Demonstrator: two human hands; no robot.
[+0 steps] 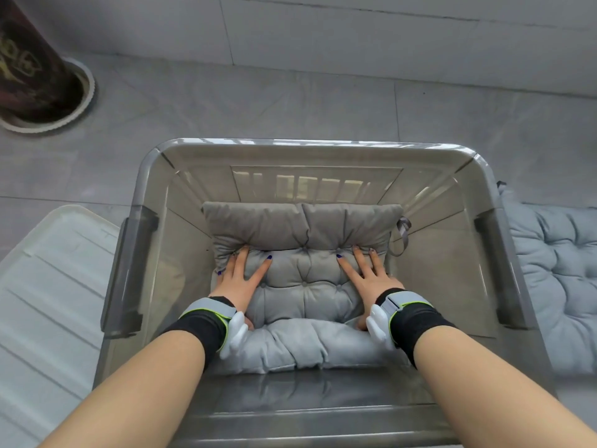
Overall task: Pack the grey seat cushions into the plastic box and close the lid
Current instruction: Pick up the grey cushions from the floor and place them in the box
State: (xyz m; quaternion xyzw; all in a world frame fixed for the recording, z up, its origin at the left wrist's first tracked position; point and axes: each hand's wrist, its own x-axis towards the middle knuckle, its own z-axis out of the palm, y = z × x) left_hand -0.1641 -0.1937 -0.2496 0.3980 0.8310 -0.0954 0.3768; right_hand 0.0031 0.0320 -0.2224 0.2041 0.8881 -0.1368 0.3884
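We press both palms flat, fingers spread, gripping nothing: left hand [240, 279] and right hand [368, 276] on the grey cushion [303, 276] inside the plastic box [310, 147]. The lid [48, 286] lies at nine o'clock, another cushion [562, 279] at three o'clock.

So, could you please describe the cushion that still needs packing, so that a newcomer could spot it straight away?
Start at the large grey plastic box on the tiled floor. The cushion left to pack lies flat on the floor against the box's right side. Unlike the tufted cushion in the box, which both hands press down, it is outside the box, untouched, and a paler blue-grey.
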